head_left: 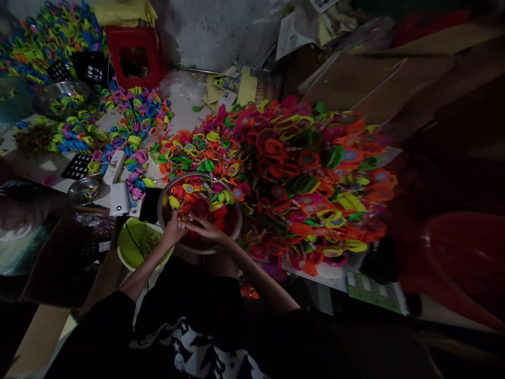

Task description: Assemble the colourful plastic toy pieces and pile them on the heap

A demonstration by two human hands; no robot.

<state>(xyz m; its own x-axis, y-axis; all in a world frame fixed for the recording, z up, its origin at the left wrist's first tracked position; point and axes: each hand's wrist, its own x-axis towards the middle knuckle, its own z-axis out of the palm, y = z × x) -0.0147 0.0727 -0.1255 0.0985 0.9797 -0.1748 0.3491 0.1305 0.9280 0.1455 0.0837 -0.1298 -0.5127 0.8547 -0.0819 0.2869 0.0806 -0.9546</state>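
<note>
Over the near left part of a metal basin (161, 202), my two hands come together. My left hand (173, 230) is closed around a small cluster of patterned orange, white and dark pieces (182, 220), whose exact kind is too small to tell. My right hand (205, 229) reaches in from the right, its fingertips pinched at the edge of that cluster; what they hold is hidden. Inside the basin lie bright toy wristwatches (216, 202) in yellow, orange, pink and green.
A tall heap of toy wristwatches (307, 184) rises right of the basin. Left are a lime-green bowl (125, 247), a black phone (150, 205), a white power bank (119, 199), a power strip (114, 167) and a small metal bowl (74, 192). A red stool (155, 58) stands behind.
</note>
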